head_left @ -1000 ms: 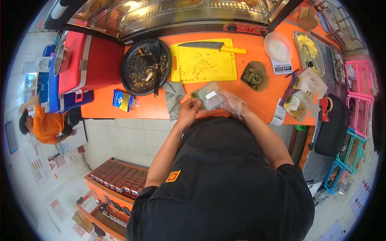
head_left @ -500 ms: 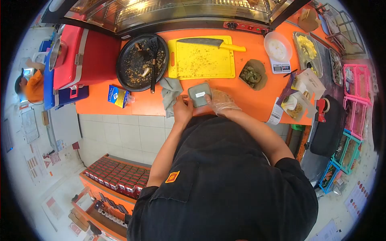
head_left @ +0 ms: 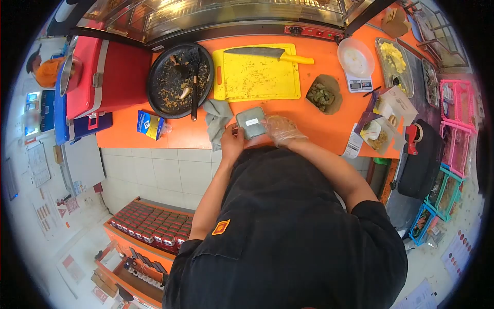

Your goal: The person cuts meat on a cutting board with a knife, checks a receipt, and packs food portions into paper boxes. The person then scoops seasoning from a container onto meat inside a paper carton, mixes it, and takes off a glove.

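Note:
A small grey-green square container [head_left: 247,132] with a white label on top lies at the counter's front edge, close to my body. My left hand [head_left: 233,143], bare, grips its left edge with bent fingers. On its right side, my right hand [head_left: 284,131] wears a clear plastic glove and holds the edge, thumb beside the label. A crumpled grey cloth [head_left: 217,116] touches the area just left of the container. Behind it lies a yellow cutting board [head_left: 257,77] strewn with crumbs, with a yellow-handled knife [head_left: 288,57] along its far edge.
A black round pan [head_left: 159,95] with crumbs and a spatula stands left, near a red cooler [head_left: 123,72]. To the right are a paper box of dark green pieces [head_left: 322,95], a bowl [head_left: 355,57] on a scale, and open boxes [head_left: 383,123]. A person in orange [head_left: 49,71] is far left.
My right thumb has slid off the container's top toward its right edge. The container has turned slightly and shifted left. At the far left, the person in orange has moved.

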The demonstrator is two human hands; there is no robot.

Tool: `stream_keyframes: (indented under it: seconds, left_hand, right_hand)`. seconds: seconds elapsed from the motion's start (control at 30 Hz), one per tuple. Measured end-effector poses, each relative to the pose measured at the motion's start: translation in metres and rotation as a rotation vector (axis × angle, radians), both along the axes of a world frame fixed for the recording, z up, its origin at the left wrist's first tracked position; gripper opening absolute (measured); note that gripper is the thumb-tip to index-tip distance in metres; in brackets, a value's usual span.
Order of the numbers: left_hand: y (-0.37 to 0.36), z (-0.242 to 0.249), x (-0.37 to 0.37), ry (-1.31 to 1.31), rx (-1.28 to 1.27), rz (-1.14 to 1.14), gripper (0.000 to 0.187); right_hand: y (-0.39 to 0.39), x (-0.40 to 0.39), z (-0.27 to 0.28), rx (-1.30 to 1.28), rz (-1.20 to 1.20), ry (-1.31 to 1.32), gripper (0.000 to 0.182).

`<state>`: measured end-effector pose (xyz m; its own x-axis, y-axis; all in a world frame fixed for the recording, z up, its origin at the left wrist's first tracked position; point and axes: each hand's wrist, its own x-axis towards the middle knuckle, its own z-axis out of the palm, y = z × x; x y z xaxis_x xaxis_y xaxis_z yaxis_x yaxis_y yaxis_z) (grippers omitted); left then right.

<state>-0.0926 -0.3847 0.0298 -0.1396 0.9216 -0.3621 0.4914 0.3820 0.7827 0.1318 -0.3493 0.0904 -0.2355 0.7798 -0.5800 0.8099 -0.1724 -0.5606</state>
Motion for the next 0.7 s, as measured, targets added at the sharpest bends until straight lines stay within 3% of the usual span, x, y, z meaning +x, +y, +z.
stream_keyframes:
  seconds: [0.03, 0.1, 0.17, 0.23, 0.33, 0.47, 0.53, 0.57, 0.63, 0.7]
  left_hand:
    - [0.004, 0.006, 0.001, 0.0, 0.003, -0.001, 0.035]
    - [0.007, 0.019, 0.001, -0.251, -0.234, 0.099, 0.037]
    - [0.013, 0.005, -0.003, -0.312, -0.247, 0.085, 0.037]
    - [0.01, 0.0, -0.006, -0.37, -0.265, 0.059, 0.036]
    - [0.018, 0.0, -0.002, -0.328, -0.196, 0.023, 0.03]
    - [0.018, 0.004, 0.001, -0.468, -0.227, 0.075, 0.03]
    - [0.017, 0.021, 0.006, -0.741, -0.278, 0.127, 0.035]
    - [0.018, 0.03, 0.006, -0.744, -0.279, 0.108, 0.035]
    - [0.014, 0.04, 0.0, -0.588, -0.249, -0.054, 0.039]
    - [0.005, 0.026, -0.003, -0.551, -0.132, -0.114, 0.041]
  right_hand:
    - [0.004, 0.0, -0.002, -0.026, 0.004, -0.014, 0.048]
    - [-0.001, -0.001, -0.03, 0.011, -0.089, 0.057, 0.045]
    - [0.001, 0.0, -0.04, 0.049, -0.181, 0.124, 0.042]
    - [0.001, -0.003, -0.037, -0.095, -0.416, 0.236, 0.037]
    - [0.006, -0.001, -0.03, -0.182, -0.489, 0.335, 0.034]
    - [-0.001, 0.004, -0.046, -0.022, -0.326, 0.269, 0.033]
    - [-0.013, 0.006, -0.038, -0.171, -0.535, 0.559, 0.041]
    - [-0.018, 0.004, -0.038, -0.16, -0.55, 0.557, 0.041]
    - [-0.03, 0.004, -0.041, -0.255, -0.726, 0.804, 0.058]
    - [-0.058, 0.006, -0.021, -0.213, -0.795, 0.75, 0.074]
